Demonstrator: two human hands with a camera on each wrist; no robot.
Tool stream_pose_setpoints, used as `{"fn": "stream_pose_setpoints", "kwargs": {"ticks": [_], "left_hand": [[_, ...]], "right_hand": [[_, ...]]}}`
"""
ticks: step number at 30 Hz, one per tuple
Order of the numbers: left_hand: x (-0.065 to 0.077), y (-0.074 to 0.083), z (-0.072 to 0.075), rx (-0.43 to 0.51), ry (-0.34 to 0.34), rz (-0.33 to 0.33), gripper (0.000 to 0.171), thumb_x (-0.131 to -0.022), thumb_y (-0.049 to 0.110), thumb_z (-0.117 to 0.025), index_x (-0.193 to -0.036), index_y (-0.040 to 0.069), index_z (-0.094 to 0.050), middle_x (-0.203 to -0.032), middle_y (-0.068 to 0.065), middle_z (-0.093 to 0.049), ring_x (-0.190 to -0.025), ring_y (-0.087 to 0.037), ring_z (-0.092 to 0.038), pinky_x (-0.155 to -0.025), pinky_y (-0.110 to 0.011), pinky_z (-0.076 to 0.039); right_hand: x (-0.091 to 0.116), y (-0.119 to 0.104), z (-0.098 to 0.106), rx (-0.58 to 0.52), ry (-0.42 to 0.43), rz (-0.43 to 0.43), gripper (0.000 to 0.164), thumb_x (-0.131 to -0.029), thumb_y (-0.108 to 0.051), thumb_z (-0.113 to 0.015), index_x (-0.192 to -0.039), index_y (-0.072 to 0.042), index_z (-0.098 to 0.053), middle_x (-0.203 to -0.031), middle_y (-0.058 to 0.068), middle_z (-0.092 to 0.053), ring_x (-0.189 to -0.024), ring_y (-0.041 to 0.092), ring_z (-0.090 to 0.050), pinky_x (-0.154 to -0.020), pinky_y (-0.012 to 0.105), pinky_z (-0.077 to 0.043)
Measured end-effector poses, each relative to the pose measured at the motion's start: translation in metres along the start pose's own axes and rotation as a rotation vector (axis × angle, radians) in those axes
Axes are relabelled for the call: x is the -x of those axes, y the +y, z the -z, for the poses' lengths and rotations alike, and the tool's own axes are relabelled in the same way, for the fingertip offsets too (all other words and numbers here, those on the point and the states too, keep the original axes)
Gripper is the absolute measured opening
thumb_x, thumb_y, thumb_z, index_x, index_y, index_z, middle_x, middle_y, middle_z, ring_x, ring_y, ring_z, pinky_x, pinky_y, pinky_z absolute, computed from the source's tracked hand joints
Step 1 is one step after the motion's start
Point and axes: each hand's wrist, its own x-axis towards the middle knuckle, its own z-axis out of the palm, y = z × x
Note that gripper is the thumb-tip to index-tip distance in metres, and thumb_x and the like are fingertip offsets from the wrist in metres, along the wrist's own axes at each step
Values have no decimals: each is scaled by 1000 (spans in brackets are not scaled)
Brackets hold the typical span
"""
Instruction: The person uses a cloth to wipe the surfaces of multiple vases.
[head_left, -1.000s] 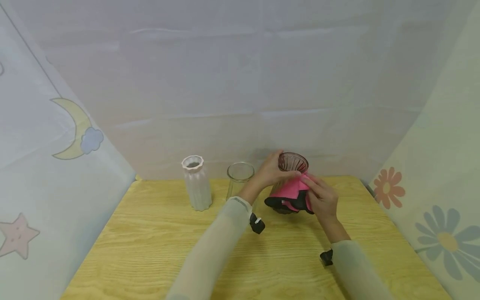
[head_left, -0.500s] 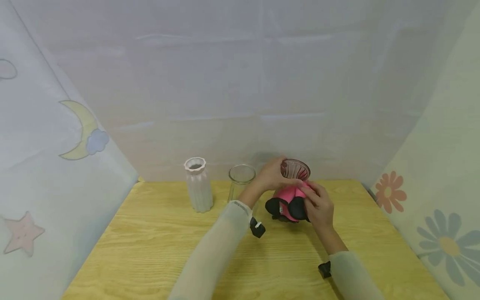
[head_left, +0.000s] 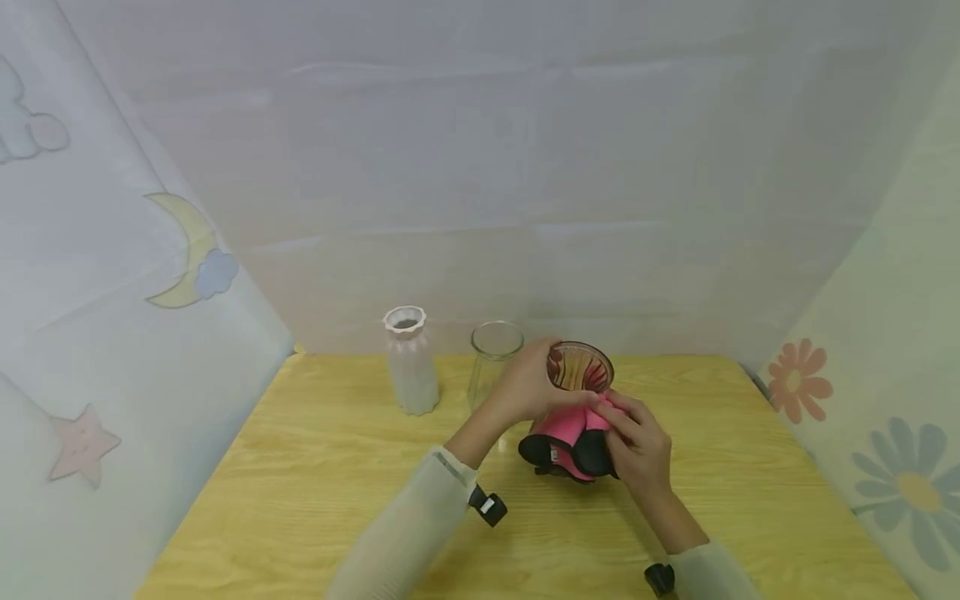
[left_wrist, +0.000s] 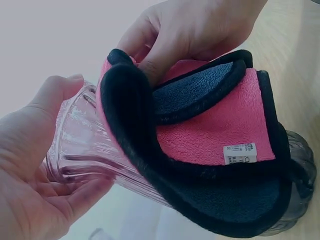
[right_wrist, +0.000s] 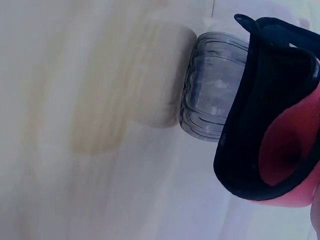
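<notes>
A pink-tinted ribbed glass vase (head_left: 581,367) stands toward the back right of the table in the head view. My left hand (head_left: 528,385) grips it just below the flared rim, with fingers and thumb around the glass in the left wrist view. A pink cleaning cloth (left_wrist: 210,140) with dark edging and a white label drapes folded over the vase's side. My right hand (head_left: 643,442) pinches the cloth near its top, against the vase. In the right wrist view the greyish vase base (right_wrist: 215,85) shows below the cloth, close at the tabletop.
A white fluted vase (head_left: 414,375) stands on the left part of the wooden table (head_left: 337,500). Between it and my left hand is a clear glass vase (head_left: 483,379), partly hidden by that hand. A pale cloth backdrop (head_left: 480,208) hangs behind the table.
The ribbed vase, the cloth and both hands have come nearer to me. The cloth's lower folds hang differently. The white and clear vases keep their places on the table.
</notes>
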Motion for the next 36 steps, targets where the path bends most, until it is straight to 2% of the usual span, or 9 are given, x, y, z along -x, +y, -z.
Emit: {"fn": "stream_pose_setpoints", "kwargs": {"ticks": [3, 7, 10, 13, 16, 19, 25, 29, 36], "left_hand": [[19, -4, 8, 14, 2, -16, 100, -70, 63, -85, -150, 15, -46, -134, -1, -61, -117, -18, -61, -93, -39, -54], [46, -11, 23, 31, -13, -23, 99, -70, 60, -86, -151, 20, -45, -134, 1, -61, -118, -18, -60, -94, -41, -53], [64, -17, 35, 29, -28, -3, 101, -71, 60, -86, -154, 23, -41, -135, 1, -60, -119, -19, -60, -95, -43, -52], [79, -23, 46, 49, -35, -3, 101, -71, 59, -86, -154, 22, -41, -131, 2, -62, -117, -18, -61, -94, -42, -53], [91, -28, 55, 73, -28, -14, 98, -71, 56, -87, -152, 22, -44, -126, 3, -63, -112, -15, -62, -92, -41, -53], [102, -31, 62, 79, -8, -15, 97, -70, 54, -88, -151, 24, -45, -130, 2, -62, -113, -16, -61, -94, -44, -52], [119, -37, 70, 97, 17, -1, 96, -69, 50, -90, -151, 26, -46, -139, -1, -59, -119, -22, -60, -97, -50, -50], [126, -42, 74, 123, 3, 3, 97, -71, 49, -90, -152, 25, -43, -135, 3, -61, -115, -18, -61, -96, -48, -51], [132, -52, 78, 131, 3, -53, 95, -74, 48, -89, -153, 21, -43, -129, 5, -63, -111, -14, -62, -93, -43, -53]], "right_hand": [[-1, -16, -3, -56, -5, 57, 18, -88, 5, -60, -91, 8, -77, -95, 30, -69, -112, 5, -65, -94, 12, -48], [-2, -39, -10, -133, -33, 186, 27, -101, -10, -60, -93, 10, -77, -95, 31, -68, -117, 19, -66, -97, 19, -49], [-2, -54, -18, -144, -66, 269, 25, -102, -9, -60, -95, 8, -77, -98, 31, -67, -122, 30, -64, -101, 25, -49], [0, -66, -26, -118, -94, 304, 25, -103, -11, -60, -97, 5, -78, -99, 29, -67, -125, 31, -62, -102, 26, -47], [0, -75, -33, -125, -107, 323, 23, -102, -12, -62, -97, 4, -79, -97, 27, -68, -120, 34, -64, -100, 27, -49], [-1, -82, -40, -142, -104, 357, 22, -100, -10, -63, -96, 4, -79, -94, 25, -69, -113, 35, -68, -96, 29, -52], [-5, -92, -46, -201, -119, 417, 18, -99, -5, -64, -92, 5, -78, -96, 25, -70, -112, 35, -68, -92, 32, -55], [-4, -95, -47, -220, -154, 421, 18, -99, -5, -64, -92, 4, -78, -97, 24, -71, -113, 34, -68, -90, 32, -56], [11, -99, -47, -124, -254, 361, 20, -102, -14, -61, -100, -5, -79, -97, 18, -72, -96, 32, -74, -83, 29, -58]]}}
